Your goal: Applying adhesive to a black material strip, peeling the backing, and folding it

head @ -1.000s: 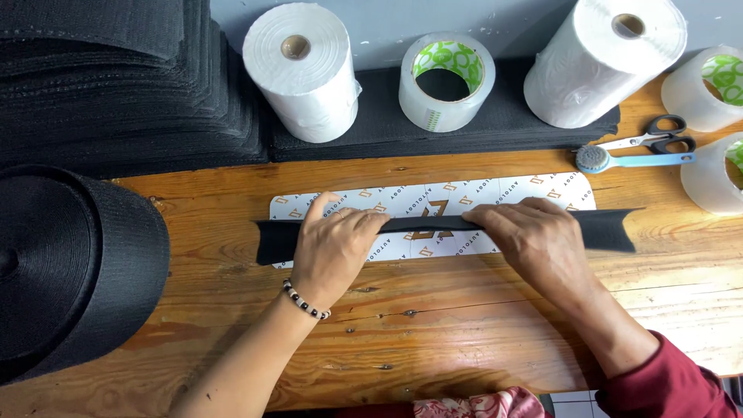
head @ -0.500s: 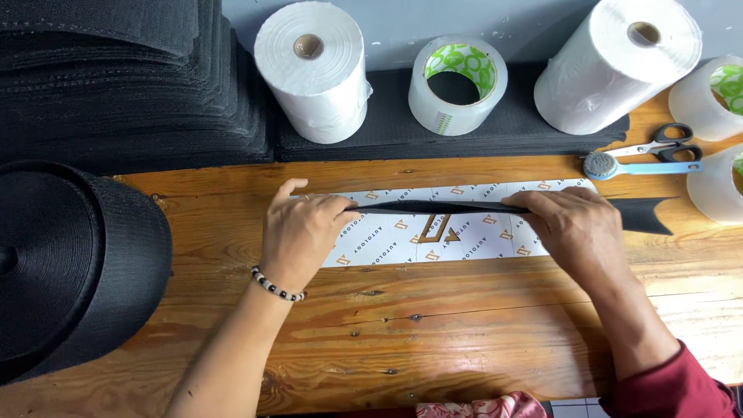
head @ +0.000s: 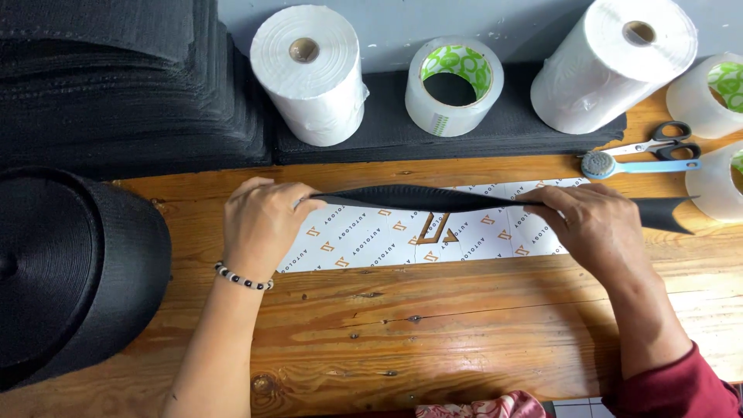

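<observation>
Black webbing strap is being lifted off the white printed card it was lying flat across a second ago; I am seeing it now pulled taut and turned up on edge along the far border of the card, where half a second ago it was only starting to rise. Both hands are sliding outward as they go: the left hand is pinching the strap's left end, and the right hand is closing over it near the right, with the pointed tail sticking out past it. To my eye the strap is being folded or stretched along the card's length. I am finding it hard to tell whether the strap is one layer or doubled, since the edge-on view is hiding its face. The right fingertips are tucked under the strap, so their grip is not fully showing. On the left, the big black roll is being cut off by the frame, as are the tape rolls at the far right.
</observation>
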